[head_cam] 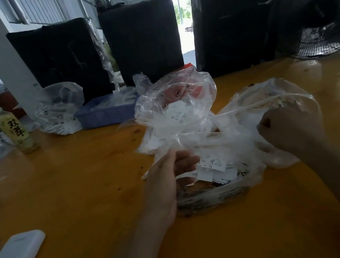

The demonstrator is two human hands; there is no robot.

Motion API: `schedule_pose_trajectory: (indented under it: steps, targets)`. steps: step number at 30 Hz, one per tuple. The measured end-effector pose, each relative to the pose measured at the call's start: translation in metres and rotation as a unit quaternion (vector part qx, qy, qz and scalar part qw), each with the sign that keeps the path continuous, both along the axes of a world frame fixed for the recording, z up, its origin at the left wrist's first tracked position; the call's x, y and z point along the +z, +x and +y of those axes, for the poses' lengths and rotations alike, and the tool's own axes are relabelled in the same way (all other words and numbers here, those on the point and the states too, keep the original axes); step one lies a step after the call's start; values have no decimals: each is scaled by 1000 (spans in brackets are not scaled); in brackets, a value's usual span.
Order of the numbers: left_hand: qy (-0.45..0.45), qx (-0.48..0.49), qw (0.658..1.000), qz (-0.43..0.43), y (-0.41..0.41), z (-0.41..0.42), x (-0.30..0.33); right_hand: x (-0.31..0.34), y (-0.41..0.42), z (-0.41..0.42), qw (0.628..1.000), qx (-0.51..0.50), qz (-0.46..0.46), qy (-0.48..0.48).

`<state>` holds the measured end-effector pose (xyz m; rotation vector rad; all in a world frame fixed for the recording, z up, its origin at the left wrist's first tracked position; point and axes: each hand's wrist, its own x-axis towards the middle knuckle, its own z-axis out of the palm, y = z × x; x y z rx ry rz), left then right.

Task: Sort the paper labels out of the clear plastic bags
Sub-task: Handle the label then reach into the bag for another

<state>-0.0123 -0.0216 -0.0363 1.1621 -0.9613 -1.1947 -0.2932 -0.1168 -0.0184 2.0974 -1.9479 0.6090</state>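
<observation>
paper labels [213, 167]: loose white slips heaped in the open mouth of the nearest clear plastic bag [216, 192], which lies on the yellow table [85, 185]
left hand [167, 177]: at the bag's left edge, thumb and fingers curled round a fold of the plastic film, fingertips pointing right toward the heap
right hand [290, 126]: fisted, raised above the table to the right, behind and above the heap; it seems to pinch a stretched strip of film, though what sits inside the fist is hidden
key relation: the labels lie just to the right of the left fingertips, nearly touching; the right hand is farther off and higher
nearer hand: left
heap's long axis: roughly left to right across the bag mouth
judgement: the left hand looks best placed to draw slips out, while the right holds the film taut
blue tray [105, 114]: well behind, a likely place for sorted slips
</observation>
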Motion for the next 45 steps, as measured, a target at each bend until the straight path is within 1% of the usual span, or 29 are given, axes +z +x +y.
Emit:
schedule_pose_trajectory:
  steps: [2,4,5,6,7,8,9,10,11,12,13,15,16,19,21,27,30,35,37,40,43,45]
  targets:
    - [-1,-4,1000,-2,0,0,-1,4,-5,-2,997,-22,28,-72]
    - [-1,-6,1000,-3,1,0,-1,10,-7,-2,995,-14,-8,-103]
    - [-2,-6,1000,-6,1,0,-2,12,-6,1,993,0,-52,-106]
    - [-4,-7,1000,-10,1,0,-2,16,-3,5,987,24,-124,-98]
    - [-5,-7,1000,-15,0,0,-3,19,3,12,968,69,-233,-67]
    - [-6,-8,1000,-24,0,1,-2,23,11,20,917,144,-372,-11]
    - [-9,-11,999,-35,-1,1,-1,28,20,29,845,216,-484,67]
    - [-15,-17,999,-48,-1,2,0,31,29,36,788,265,-538,140]
    - [-20,-24,998,-63,-2,2,2,31,37,42,759,295,-547,192]
    - [-25,-32,996,-79,-4,4,5,30,45,46,753,315,-533,223]
    - [-30,-40,994,-96,-5,5,7,28,53,50,759,329,-509,239]
    - [-45,-56,991,-114,-6,8,9,24,65,57,783,338,-461,246]
    - [-55,-62,990,-117,-6,10,11,23,68,59,800,339,-435,237]
    - [-82,-74,986,-126,-5,14,13,21,75,63,869,328,-325,178]
    - [-88,-53,983,-152,-5,13,10,21,80,65,887,316,-295,162]
    - [-67,-18,988,-141,-5,10,8,24,82,66,886,311,-307,153]
    - [-58,-22,990,-128,-5,10,8,20,83,66,886,319,-302,148]
    - [-36,-43,993,-102,-6,12,8,15,86,66,879,316,-330,139]
    - [-37,-51,992,-110,-6,11,9,15,88,67,885,309,-319,139]
    - [-63,-46,986,-149,-4,11,6,13,89,68,890,306,-313,130]
    - [-67,-39,986,-148,-2,11,4,14,90,68,883,306,-329,133]
    - [-72,-32,986,-148,-3,10,5,13,92,66,874,301,-357,132]
